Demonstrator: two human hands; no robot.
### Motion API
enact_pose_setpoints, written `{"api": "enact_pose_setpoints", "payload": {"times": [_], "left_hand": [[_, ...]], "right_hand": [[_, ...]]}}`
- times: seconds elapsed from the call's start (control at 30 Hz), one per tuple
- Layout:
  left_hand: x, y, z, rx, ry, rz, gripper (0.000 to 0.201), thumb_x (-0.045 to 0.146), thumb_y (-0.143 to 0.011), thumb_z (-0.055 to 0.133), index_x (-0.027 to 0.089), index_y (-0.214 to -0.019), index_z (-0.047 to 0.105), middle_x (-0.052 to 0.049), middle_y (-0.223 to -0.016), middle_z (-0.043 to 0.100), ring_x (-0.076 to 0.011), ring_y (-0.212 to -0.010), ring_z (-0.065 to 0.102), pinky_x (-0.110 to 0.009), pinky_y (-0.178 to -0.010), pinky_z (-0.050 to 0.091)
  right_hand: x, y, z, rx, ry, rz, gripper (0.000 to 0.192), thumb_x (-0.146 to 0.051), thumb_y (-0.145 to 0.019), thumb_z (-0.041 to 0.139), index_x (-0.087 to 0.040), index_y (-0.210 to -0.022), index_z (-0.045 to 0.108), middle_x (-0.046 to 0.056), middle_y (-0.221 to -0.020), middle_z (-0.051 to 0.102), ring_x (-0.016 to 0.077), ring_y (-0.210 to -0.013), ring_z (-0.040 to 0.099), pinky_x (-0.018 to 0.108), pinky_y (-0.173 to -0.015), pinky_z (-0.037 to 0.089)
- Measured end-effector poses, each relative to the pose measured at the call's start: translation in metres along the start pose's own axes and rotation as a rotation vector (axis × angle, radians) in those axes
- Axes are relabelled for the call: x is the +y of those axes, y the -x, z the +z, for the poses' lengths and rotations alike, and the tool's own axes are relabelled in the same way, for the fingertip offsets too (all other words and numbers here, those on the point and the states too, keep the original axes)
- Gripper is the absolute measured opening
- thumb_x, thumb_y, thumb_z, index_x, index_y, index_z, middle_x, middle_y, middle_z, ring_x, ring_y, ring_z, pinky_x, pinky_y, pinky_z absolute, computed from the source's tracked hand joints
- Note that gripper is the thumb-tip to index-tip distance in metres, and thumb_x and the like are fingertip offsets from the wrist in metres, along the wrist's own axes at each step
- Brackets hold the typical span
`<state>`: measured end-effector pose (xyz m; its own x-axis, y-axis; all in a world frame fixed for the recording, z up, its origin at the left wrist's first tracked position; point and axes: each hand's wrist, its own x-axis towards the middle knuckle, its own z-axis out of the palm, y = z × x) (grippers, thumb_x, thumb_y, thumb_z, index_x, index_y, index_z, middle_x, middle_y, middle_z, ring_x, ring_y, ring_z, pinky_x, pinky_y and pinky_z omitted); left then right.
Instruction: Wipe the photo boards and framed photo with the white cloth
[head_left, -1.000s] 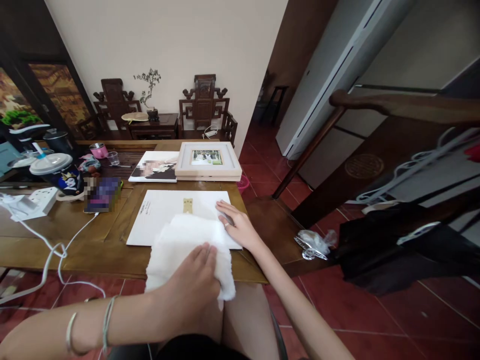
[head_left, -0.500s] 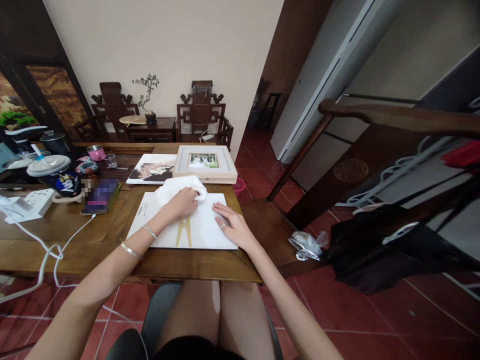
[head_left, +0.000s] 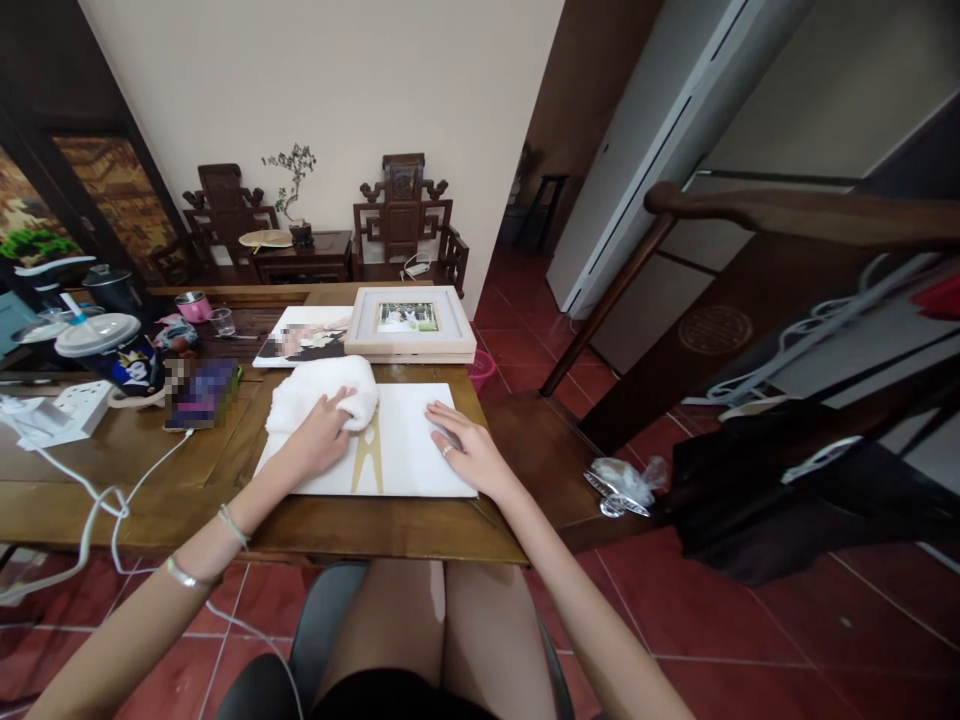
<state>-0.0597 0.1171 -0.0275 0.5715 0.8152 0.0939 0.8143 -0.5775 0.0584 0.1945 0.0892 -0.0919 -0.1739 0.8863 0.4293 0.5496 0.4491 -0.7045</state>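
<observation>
Your left hand [head_left: 319,440] presses the cloth [head_left: 322,392], fingers curled onto it, on the far left part of the board [head_left: 409,455]; 0.5 s ago hand and cloth sat farther right, near the frame [head_left: 410,322]. Your right hand [head_left: 469,452] stays flat and open on the board's right edge, unmoved.

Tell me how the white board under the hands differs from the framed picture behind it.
The white board lies thin and flat, with a gold clip shape on it; the framed picture is thicker, with a pale raised border around a small photo. The left hand presses a white cloth on the board and the right hand rests on it; the picture lies untouched. Both lie on the wooden table.
</observation>
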Motion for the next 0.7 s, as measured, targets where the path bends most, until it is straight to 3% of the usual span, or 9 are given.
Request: {"api": "enact_pose_setpoints", "payload": {"times": [0.13,0.23,0.33,0.47,0.6,0.7], "left_hand": [[0.023,0.053,-0.003,-0.047,-0.012,0.054,0.032,0.002,-0.078,0.041,0.008,-0.094,0.068,-0.015,-0.151,0.033,-0.0266,-0.143,0.021,-0.047,-0.117,0.022],[0.042,0.096,-0.007,-0.031,0.032,0.122,0.036,-0.001,-0.073,0.042,0.013,-0.091,0.070,-0.009,-0.153,0.030,-0.0248,-0.143,0.021,-0.047,-0.118,0.022],[0.049,0.117,-0.012,-0.041,0.070,0.129,0.038,-0.001,-0.072,0.042,0.016,-0.089,0.072,-0.005,-0.153,0.029,-0.0225,-0.143,0.023,-0.044,-0.118,0.023],[0.039,0.098,-0.016,-0.103,0.082,0.110,0.037,0.002,-0.077,0.042,0.012,-0.099,0.069,-0.009,-0.153,0.030,-0.0230,-0.143,0.023,-0.045,-0.118,0.023],[0.016,0.047,-0.018,-0.173,0.049,0.065,0.029,0.006,-0.082,0.041,0.010,-0.093,0.067,-0.013,-0.153,0.028,-0.0243,-0.144,0.021,-0.043,-0.118,0.020],[-0.008,0.013,-0.017,-0.197,0.029,0.019,0.030,0.008,-0.083,0.039,0.012,-0.099,0.064,-0.010,-0.154,0.025,-0.0265,-0.144,0.017,-0.052,-0.116,0.017]], "right_hand": [[0.000,0.000,0.000,0.002,-0.001,-0.009,0.035,-0.023,-0.086,0.052,-0.019,-0.118,0.066,0.010,-0.131,0.059,0.0241,-0.128,0.049,0.047,-0.110,0.036],[0.000,0.001,-0.001,-0.005,0.004,-0.008,0.036,-0.023,-0.087,0.051,-0.018,-0.119,0.065,0.011,-0.131,0.059,0.0243,-0.128,0.049,0.047,-0.111,0.036],[0.000,0.001,-0.001,-0.003,0.003,0.001,0.036,-0.024,-0.087,0.051,-0.018,-0.119,0.066,0.011,-0.131,0.059,0.0253,-0.129,0.048,0.047,-0.111,0.036],[-0.001,0.001,-0.001,-0.011,0.010,0.003,0.036,-0.024,-0.087,0.051,-0.017,-0.119,0.065,0.012,-0.132,0.058,0.0252,-0.129,0.048,0.048,-0.111,0.035],[-0.001,0.001,-0.001,-0.009,0.017,-0.001,0.036,-0.025,-0.087,0.051,-0.018,-0.120,0.065,0.010,-0.132,0.058,0.0245,-0.129,0.048,0.047,-0.111,0.035],[0.000,0.001,-0.001,-0.011,0.029,0.000,0.037,-0.027,-0.088,0.050,-0.017,-0.120,0.065,0.011,-0.132,0.058,0.0242,-0.129,0.048,0.046,-0.111,0.036]]}}
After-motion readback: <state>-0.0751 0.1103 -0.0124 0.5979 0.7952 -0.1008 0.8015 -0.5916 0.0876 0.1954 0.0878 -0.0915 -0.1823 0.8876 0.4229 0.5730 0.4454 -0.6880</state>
